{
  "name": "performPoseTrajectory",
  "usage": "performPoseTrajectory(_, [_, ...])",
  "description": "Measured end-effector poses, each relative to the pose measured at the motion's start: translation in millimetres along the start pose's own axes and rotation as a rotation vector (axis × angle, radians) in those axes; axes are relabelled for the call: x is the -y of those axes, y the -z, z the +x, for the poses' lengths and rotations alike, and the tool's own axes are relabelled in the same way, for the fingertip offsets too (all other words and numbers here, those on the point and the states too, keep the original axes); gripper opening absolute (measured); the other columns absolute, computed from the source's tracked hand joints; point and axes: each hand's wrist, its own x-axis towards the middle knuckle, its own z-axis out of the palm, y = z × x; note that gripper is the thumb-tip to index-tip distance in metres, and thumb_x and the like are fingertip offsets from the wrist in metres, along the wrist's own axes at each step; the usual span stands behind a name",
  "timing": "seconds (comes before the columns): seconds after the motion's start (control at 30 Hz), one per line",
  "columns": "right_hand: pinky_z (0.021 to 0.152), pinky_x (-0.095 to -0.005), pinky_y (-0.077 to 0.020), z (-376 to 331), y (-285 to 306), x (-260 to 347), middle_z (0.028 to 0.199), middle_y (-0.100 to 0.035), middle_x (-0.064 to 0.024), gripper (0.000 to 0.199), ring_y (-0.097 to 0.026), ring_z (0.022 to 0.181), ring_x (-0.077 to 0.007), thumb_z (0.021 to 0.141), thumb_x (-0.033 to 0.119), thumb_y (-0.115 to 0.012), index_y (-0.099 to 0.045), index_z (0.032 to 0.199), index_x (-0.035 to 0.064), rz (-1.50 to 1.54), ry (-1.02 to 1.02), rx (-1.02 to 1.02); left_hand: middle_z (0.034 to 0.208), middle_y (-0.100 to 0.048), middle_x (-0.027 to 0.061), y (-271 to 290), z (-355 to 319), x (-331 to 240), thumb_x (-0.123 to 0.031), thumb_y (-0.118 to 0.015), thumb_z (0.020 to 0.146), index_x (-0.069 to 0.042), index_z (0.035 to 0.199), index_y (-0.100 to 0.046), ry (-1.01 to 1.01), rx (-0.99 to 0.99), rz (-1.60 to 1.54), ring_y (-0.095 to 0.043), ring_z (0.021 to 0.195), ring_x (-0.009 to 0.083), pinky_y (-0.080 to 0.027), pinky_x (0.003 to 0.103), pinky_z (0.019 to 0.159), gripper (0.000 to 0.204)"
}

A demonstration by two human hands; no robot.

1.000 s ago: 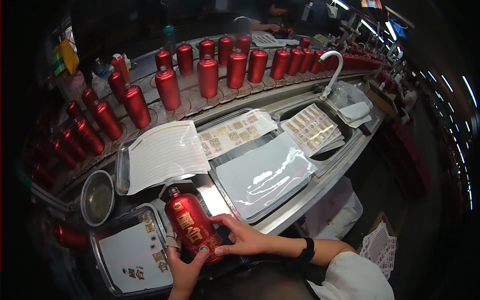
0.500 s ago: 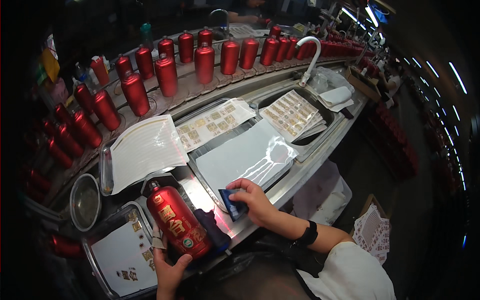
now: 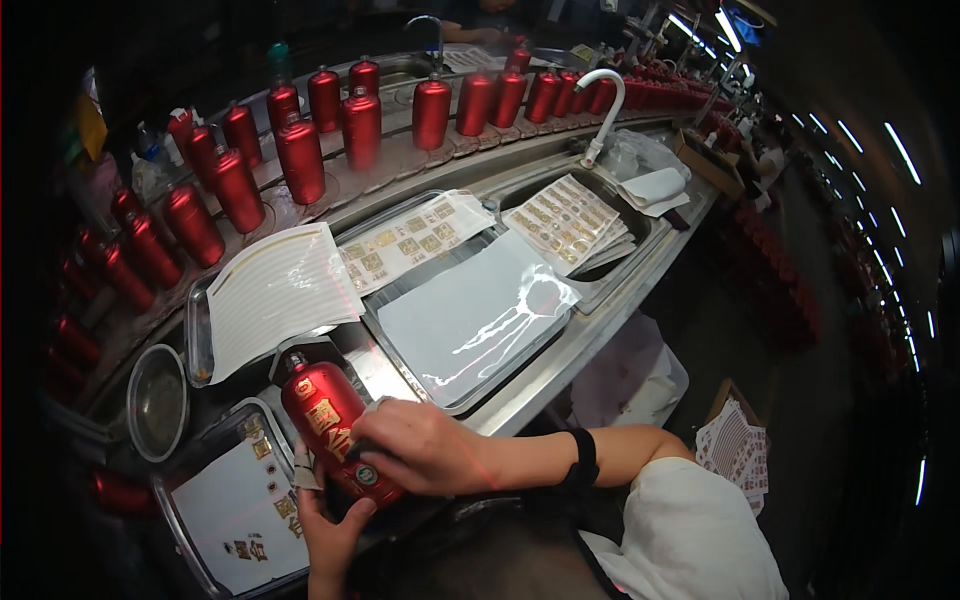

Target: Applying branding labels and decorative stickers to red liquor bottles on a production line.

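Observation:
A red bottle [image 3: 318, 395] with gold raised characters and a round green mark lies tilted at the near edge of the work surface, neck pointing away. My left hand [image 3: 335, 530] grips its lower left side, thumb at the base and one finger wrapped in pale tape. Over the bottle's lower front, my right hand [image 3: 425, 445] is closed on a small dark blue flat scraper [image 3: 362, 449], mostly hidden by the fingers and pressed near the gold characters. A tray [image 3: 180, 515] beside my left hand carries a white sheet with gold and dark stickers.
Behind the bottle lie a striped sheet [image 3: 285, 300], a gold sticker sheet [image 3: 410, 245] and a tray [image 3: 460, 408] with a wet grey sheet. More sticker sheets [image 3: 565, 222] rest in a sink by a white faucet [image 3: 598, 115]. Red bottles [image 3: 361, 130] line the curved belt; a bowl [image 3: 158, 405] stands left.
My right hand has moved left from over the tray edge onto the bottle, bringing the scraper with it. My left hand keeps its grip. Bottles on the belt have shifted rightward.

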Motion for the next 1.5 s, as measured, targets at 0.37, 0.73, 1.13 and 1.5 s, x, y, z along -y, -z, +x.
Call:
performPoseTrajectory(0.37, [0.069, -0.039, -0.0502, -26, 0, 3, 0.086, -0.057, -0.0094, 0.02, -0.061, 0.081, -0.0291, 0.075, 0.004, -0.069, -0.06, 0.093, 0.0043, -0.057, 0.208, 0.075, 0.148, -0.04, 0.0168, 3, 1, 0, -0.013, -0.084, 0.071, 0.003, 0.152, -0.021, -0.04, 0.0, 0.05, -0.041, 0.136, 0.0253, -0.031, 0.037, 0.114, 0.104])
performPoseTrajectory(0.73, [0.074, -0.0346, -0.044, -37, -31, 27, 0.082, -0.058, 0.0009, 0.022, -0.058, 0.09, -0.0202, 0.068, 0.014, -0.071, -0.07, 0.09, 0.0104, -0.342, 0.45, 0.19, 0.161, -0.019, 0.0148, 26, 1, 4, -0.003, -0.065, 0.085, 0.001, 0.155, -0.009, -0.088, 0.19, 0.101, -0.023, 0.148, 0.024, -0.015, 0.037, 0.12, 0.09])
performPoseTrajectory(1.13, [0.068, -0.0337, -0.0475, -40, -22, 29, 0.087, -0.061, -0.0012, 0.018, -0.059, 0.08, -0.0203, 0.071, 0.009, -0.078, -0.07, 0.087, 0.0095, -0.22, 0.364, 0.073, 0.162, -0.017, 0.0162, 26, 0, 1, -0.002, -0.058, 0.082, 0.002, 0.155, -0.009, -0.023, 0.211, 0.055, -0.019, 0.149, 0.0256, -0.013, 0.036, 0.12, 0.088])
performPoseTrajectory(1.5, [0.068, -0.0267, -0.0498, -30, -9, -6, 0.086, -0.063, -0.004, 0.026, -0.058, 0.079, -0.0087, 0.084, 0.014, -0.076, -0.06, 0.101, 0.0011, 0.443, -0.842, -0.359, 0.161, 0.002, 0.026, 14, -4, -11, -0.041, -0.078, 0.068, 0.001, 0.154, 0.005, -0.055, 0.296, 0.791, 0.015, 0.148, 0.0423, 0.011, 0.062, 0.112, 0.126])
